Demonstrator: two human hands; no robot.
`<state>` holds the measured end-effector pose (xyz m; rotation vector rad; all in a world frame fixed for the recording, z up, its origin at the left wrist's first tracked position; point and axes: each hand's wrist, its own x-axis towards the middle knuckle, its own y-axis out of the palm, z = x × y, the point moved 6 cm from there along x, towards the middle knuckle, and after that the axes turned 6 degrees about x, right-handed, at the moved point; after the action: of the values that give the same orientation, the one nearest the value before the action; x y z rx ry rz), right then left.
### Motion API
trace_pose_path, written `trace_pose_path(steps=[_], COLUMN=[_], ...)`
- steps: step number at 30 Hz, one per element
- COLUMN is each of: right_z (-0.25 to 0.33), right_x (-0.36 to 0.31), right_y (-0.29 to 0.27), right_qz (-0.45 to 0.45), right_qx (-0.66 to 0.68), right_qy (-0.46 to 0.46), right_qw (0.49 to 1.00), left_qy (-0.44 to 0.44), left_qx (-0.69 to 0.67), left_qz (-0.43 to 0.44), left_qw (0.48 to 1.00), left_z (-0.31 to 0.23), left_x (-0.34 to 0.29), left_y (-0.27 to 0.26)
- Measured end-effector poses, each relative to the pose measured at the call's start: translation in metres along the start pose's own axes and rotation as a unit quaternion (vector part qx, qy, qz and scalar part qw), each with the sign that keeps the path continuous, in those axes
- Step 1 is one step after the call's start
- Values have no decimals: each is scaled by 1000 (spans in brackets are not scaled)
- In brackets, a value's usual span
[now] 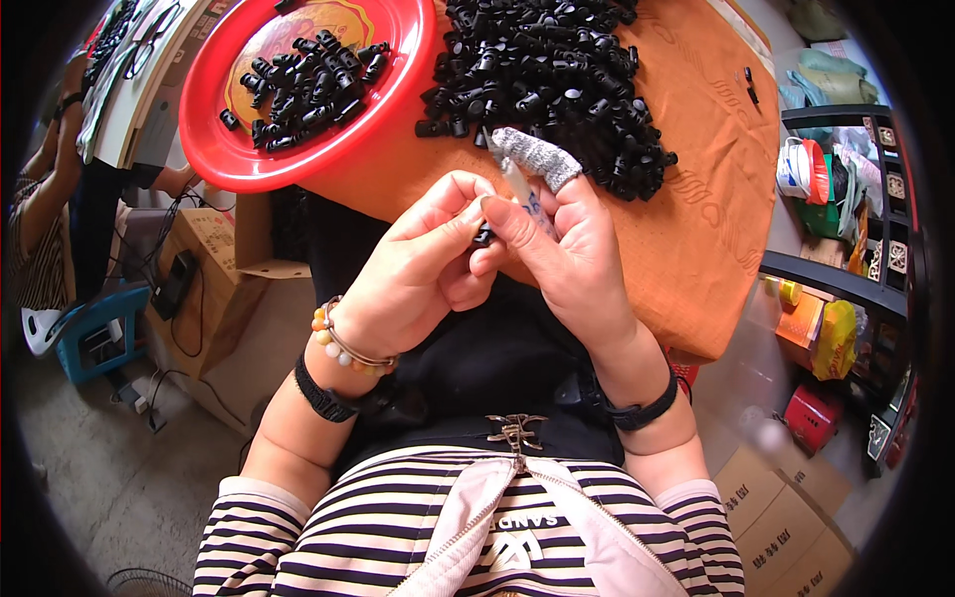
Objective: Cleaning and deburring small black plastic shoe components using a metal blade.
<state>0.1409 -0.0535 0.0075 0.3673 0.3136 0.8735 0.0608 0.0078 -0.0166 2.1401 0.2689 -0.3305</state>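
Note:
Close together above my lap, both hands work over the table's near edge. My left hand (423,244) is closed, its thumb and fingers pinching a small black plastic piece (483,236). Against that piece presses the thumb of my right hand (572,244), whose fingers curl round a slim pale tool (517,183) with blue marks. The tool's exact kind is unclear, and its lower part is hidden in the grip. A grey knitted finger cover (542,154) sits on one right finger. Beyond my hands lies a large heap of similar black plastic pieces (557,90).
A red round tray (214,159) holding a smaller pile of black pieces stands at the far left on the orange tablecloth (706,249). Cardboard boxes (786,517) and a black shelf rack (836,274) are at right. Another person (50,199) and a blue stool (104,338) are at left.

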Motion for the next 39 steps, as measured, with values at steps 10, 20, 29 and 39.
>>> trace_pose_path(steps=[10, 20, 29, 39], right_z=[7, 15, 9, 55], right_x=[9, 18, 21, 8], right_y=[-42, -43, -33, -109], right_qz=[-79, -130, -87, -271], right_qx=[-141, -326, -458, -350], right_qy=[-96, -244, -213, -196], right_qw=[982, 904, 859, 875], left_qy=[255, 263, 97, 78], left_qx=[29, 54, 134, 149], left_qz=[-43, -63, -80, -109], left_qw=[966, 961, 983, 980], left_z=[-78, -84, -31, -25], left_x=[-19, -27, -3, -2], left_y=[-34, -40, -22, -23])
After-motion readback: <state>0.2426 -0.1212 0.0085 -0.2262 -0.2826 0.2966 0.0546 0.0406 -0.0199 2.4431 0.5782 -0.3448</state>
